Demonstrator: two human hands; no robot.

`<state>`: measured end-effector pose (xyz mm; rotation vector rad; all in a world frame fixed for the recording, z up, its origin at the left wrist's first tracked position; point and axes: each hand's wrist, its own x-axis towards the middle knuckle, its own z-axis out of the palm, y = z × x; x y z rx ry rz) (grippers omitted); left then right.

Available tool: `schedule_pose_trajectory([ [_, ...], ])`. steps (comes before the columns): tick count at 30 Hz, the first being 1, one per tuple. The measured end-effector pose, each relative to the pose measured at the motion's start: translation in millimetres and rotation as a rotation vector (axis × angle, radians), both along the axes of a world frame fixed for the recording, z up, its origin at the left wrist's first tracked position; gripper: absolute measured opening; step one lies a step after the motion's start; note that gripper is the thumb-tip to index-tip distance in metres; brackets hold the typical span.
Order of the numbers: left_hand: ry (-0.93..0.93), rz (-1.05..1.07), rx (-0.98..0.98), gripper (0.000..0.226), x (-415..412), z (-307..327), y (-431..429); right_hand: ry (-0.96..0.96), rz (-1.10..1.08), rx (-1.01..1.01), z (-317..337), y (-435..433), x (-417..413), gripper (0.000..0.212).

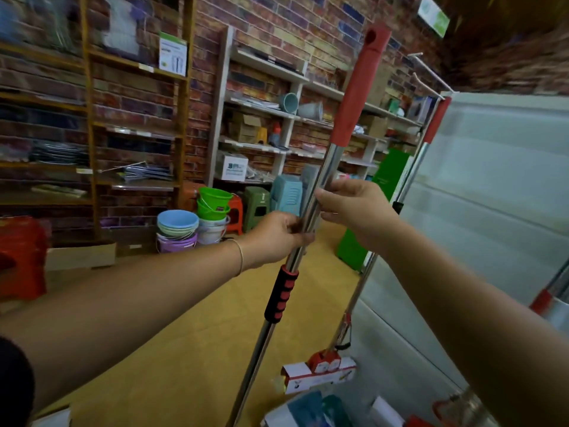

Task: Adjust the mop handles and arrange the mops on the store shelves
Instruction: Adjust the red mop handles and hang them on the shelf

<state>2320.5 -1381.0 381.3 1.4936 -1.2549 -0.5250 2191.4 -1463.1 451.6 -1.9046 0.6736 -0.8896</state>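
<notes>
Two hands hold one mop handle [331,161] near the middle of the view. It is a shiny steel tube leaning from 7 o'clock up toward 1 o'clock. The left hand [277,235] has its grip closed, fingers curled round the tube just above a black-and-red ribbed collar [281,294]. The right hand [357,211] sits a little higher on the same tube, toward 2 o'clock from the left. Its grip is closed to a pinch, thumb and fingertips on the steel. A red sleeve [360,87] with a hanging hole covers the top of the handle.

At 3 o'clock a second mop [431,134], also red-topped, leans against a white panel [498,180]. Its head [320,371], in a cardboard wrapper, rests low at 5 o'clock.

Beyond the hands, at 10 o'clock from them, green buckets [212,208] are stacked beside nested pastel basins [177,226] on the yellow floor [197,318]. White shelves [264,69] with boxes and pots stand against the brick wall [277,20] at 12 o'clock, and wooden shelves [89,118] at 10 o'clock.
</notes>
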Motion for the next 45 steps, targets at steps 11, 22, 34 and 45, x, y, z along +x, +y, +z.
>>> schedule_pose_trajectory([
  [11,-0.029,0.008,0.122,0.017,66.3,-22.8,-51.4,0.042,-0.108,-0.214,-30.9,-48.8,77.9,0.02],
  [22,0.016,-0.087,0.063,0.037,93.1,-6.0,-123.2,0.048,-0.082,-0.235,-19.5,-121.7,113.2,0.022],
  [34,-0.196,-0.138,0.037,0.037,106.1,38.9,-207.7,-0.048,-0.115,-0.208,11.1,-196.6,120.5,0.018],
  [45,-0.283,-0.285,-0.014,0.029,141.6,71.1,-298.3,-0.058,-0.345,-0.246,36.9,-254.3,136.2,0.024],
])
